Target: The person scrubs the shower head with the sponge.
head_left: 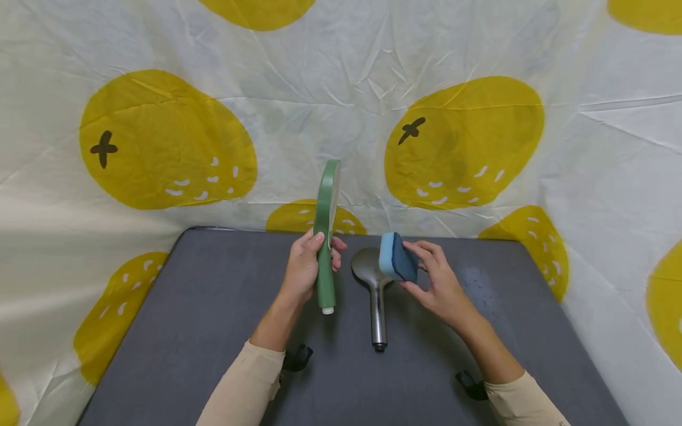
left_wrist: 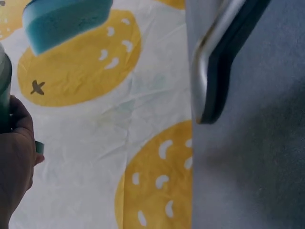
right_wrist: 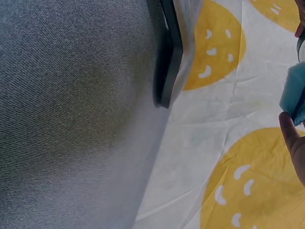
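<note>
My left hand [head_left: 306,266] grips the handle of a green hand-held shower head [head_left: 326,219], held upright and edge-on above the grey table [head_left: 213,331]. My right hand [head_left: 434,278] pinches a blue sponge [head_left: 396,257] with a light blue face and a darker scouring side, a short way right of the green one. Between the hands a chrome shower head [head_left: 375,290] lies flat on the table, handle toward me. In the left wrist view the sponge [left_wrist: 62,19] shows at top left, the chrome head [left_wrist: 214,62] to its right. The right wrist view catches the sponge [right_wrist: 293,90] edge.
A white cloth printed with yellow fruit [head_left: 463,142] hangs behind and beside the table. A damp-looking patch [head_left: 479,284] marks the table surface right of my right hand. Black straps [head_left: 298,358] sit at both wrists.
</note>
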